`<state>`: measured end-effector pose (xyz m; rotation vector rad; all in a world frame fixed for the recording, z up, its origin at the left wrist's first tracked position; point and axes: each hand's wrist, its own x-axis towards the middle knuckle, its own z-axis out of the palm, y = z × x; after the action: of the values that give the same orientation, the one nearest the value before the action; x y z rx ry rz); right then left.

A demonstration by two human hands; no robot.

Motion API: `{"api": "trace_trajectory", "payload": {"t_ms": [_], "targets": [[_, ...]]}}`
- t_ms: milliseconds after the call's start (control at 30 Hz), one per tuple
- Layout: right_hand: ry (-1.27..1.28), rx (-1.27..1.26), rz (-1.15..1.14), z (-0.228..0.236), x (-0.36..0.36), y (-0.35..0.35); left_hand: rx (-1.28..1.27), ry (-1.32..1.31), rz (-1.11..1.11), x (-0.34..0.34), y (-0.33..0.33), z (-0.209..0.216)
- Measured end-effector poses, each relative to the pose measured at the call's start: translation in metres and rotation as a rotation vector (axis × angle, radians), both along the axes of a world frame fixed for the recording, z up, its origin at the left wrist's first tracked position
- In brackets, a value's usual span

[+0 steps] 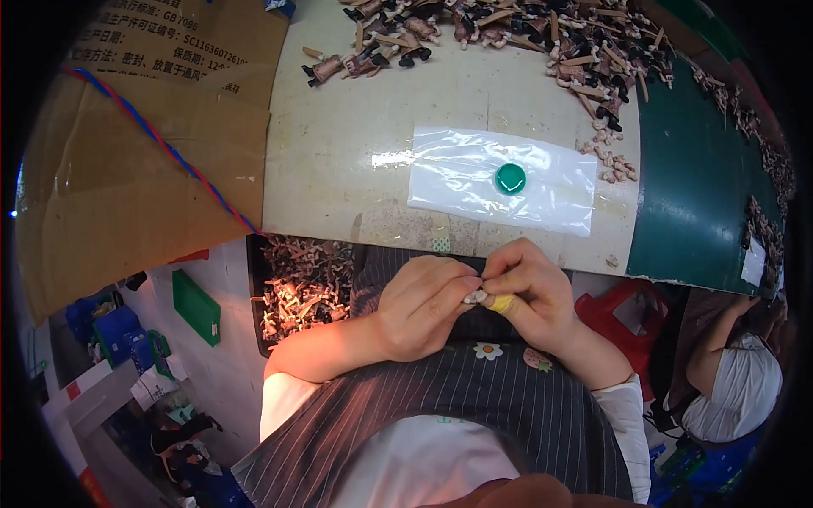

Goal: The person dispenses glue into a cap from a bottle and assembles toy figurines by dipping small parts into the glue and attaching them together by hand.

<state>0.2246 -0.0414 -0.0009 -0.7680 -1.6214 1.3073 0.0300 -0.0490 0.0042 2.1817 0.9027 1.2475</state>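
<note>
Pinching small pale toy part [475, 296] btwn both hands, L hand [423, 309] & R hand [529, 292] fingertips closed on it, above lap.

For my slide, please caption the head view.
Both hands pinch a small pale part below a green-capped clear bag.

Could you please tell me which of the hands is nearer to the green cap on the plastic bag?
Right. The right hand sits just below the green cap; the left hand is lower and further left.
</note>
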Motion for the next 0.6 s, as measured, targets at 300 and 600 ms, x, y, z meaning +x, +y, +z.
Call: {"api": "trace_trajectory", "payload": {"t_ms": [300,600], "targets": [[0.323,-0.593,0.074,-0.015,-0.005,-0.001,0.055,0.051,0.016,-0.015,0.000,-0.011],[0.205,-0.781,0.136,-0.009,-0.010,-0.002,-0.027,0.111,0.015,-0.007,-0.001,-0.001]]}}
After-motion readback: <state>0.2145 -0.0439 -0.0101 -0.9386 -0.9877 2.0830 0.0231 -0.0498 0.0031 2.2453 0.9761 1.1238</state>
